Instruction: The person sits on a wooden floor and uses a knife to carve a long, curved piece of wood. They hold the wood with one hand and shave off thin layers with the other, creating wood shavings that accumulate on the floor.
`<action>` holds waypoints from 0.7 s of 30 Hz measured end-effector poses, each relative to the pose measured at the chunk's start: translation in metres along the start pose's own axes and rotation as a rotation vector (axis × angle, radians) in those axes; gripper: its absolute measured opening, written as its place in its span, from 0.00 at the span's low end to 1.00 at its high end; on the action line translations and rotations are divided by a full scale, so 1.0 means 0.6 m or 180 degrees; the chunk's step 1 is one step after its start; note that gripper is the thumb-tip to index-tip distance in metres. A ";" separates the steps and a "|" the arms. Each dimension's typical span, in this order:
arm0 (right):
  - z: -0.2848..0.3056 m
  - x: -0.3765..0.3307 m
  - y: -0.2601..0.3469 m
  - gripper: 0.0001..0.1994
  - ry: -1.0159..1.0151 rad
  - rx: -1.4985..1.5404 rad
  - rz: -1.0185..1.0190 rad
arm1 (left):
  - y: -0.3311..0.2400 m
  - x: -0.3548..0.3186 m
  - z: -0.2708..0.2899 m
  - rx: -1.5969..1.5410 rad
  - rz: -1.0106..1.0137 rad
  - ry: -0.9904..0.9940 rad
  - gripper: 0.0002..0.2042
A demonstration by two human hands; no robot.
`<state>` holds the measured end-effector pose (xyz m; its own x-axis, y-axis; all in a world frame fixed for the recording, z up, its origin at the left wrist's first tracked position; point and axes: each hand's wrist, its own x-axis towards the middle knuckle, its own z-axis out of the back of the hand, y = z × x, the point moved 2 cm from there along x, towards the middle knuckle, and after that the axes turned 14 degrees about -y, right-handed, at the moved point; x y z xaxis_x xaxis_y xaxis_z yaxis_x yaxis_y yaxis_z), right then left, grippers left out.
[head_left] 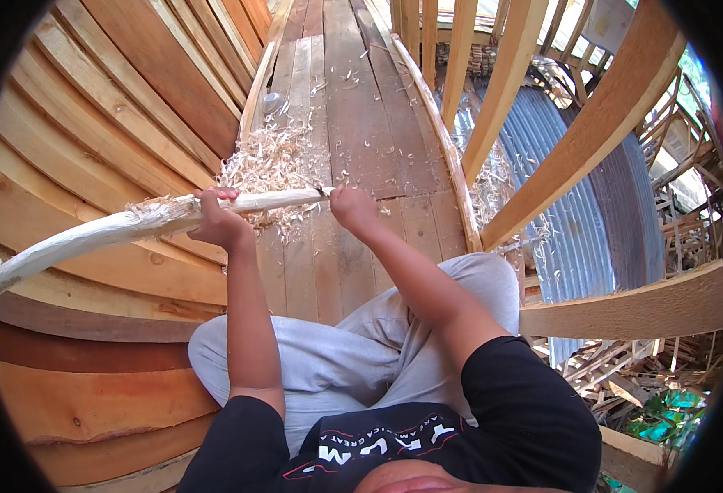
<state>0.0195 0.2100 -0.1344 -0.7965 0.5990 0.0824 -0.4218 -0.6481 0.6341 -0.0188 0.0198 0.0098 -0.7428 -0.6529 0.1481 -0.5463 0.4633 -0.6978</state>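
Plank floor [341, 283] beneath pale, curved pole [115, 231].

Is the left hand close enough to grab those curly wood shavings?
Probably yes: the shavings lie just past the left hand, though it would likely have to let go of the pale pole first.

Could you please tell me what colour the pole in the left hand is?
The pole is creamy white, showing best in the head view.
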 end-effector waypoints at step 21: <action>0.137 -0.021 0.084 0.27 -0.0296 0.0593 -0.0073 | 0.048 -0.049 -0.167 0.0113 -0.0157 0.1505 0.16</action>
<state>0.0440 0.2084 -0.0402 -0.7405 0.6591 0.1315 -0.3450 -0.5407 0.7672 -0.0515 0.1123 0.0554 -0.8155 -0.3254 0.4785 -0.5778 0.4125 -0.7043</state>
